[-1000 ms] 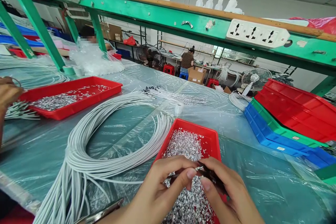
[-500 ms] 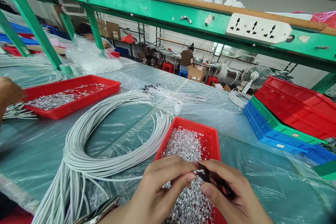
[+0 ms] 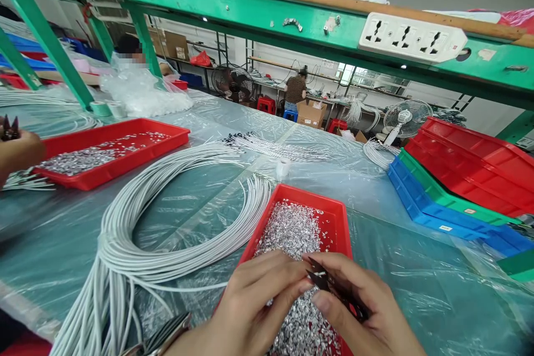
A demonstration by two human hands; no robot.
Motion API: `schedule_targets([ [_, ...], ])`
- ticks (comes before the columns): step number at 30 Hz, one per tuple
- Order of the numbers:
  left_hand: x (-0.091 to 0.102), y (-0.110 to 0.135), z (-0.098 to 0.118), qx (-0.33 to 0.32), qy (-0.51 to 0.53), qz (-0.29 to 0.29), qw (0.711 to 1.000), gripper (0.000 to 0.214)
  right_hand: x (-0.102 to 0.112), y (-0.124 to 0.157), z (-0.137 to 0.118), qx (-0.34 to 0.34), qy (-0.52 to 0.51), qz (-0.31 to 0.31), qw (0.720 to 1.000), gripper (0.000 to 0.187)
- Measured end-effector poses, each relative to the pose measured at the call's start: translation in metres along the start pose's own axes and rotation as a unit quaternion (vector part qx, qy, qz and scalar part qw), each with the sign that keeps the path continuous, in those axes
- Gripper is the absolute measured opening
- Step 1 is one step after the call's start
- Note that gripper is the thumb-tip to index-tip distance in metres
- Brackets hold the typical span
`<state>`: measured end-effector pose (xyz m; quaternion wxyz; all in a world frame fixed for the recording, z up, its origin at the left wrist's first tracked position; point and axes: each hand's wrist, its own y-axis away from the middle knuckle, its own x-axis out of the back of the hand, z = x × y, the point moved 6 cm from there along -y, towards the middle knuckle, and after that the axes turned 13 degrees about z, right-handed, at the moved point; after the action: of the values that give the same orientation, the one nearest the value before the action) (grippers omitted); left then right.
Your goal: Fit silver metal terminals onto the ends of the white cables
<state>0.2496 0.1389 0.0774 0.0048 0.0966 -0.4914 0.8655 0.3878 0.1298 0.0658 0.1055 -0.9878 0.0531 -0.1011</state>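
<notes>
My left hand and my right hand meet low in the middle, over a red tray heaped with small shiny metal pieces. A dark pair of snips sits in my right hand, its tip pointing at my left fingertips. My left thumb and forefinger pinch something tiny at that tip; it is too small to name. A big bundle of white cables loops across the plastic-covered table to the left of the tray.
A second red tray of metal pieces lies at the left, beside a co-worker's hand holding a small tool. Stacked red, green and blue trays stand at the right. A green shelf frame with power strips runs overhead.
My hands have kept working at the same spot over the tray, with small finger shifts. The co-worker's hand at the left has risen and now shows a small tool.
</notes>
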Motion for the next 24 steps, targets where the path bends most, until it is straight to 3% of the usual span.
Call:
schedule_targets([
  [8,0.006,0.003,-0.005,0.093,0.024,0.001,0.995,0.015,-0.003,0.000,-0.004,-0.033,0.022,-0.049,0.998,0.026],
  [12,0.013,0.003,-0.002,0.105,0.039,0.036,0.993,0.018,0.005,-0.010,0.008,-0.026,0.096,-0.017,0.995,0.026],
  [15,0.016,0.003,-0.006,0.130,0.046,0.059,0.989,0.021,0.004,-0.017,0.010,-0.035,0.053,-0.017,0.998,0.023],
  [19,0.005,0.006,-0.018,0.205,0.070,0.010,0.976,0.024,-0.001,-0.012,0.003,-0.076,-0.050,0.005,0.996,0.019],
  [24,-0.006,0.006,-0.018,0.216,0.084,-0.043,0.972,0.031,-0.008,-0.004,-0.002,-0.108,-0.076,0.004,0.991,0.008],
])
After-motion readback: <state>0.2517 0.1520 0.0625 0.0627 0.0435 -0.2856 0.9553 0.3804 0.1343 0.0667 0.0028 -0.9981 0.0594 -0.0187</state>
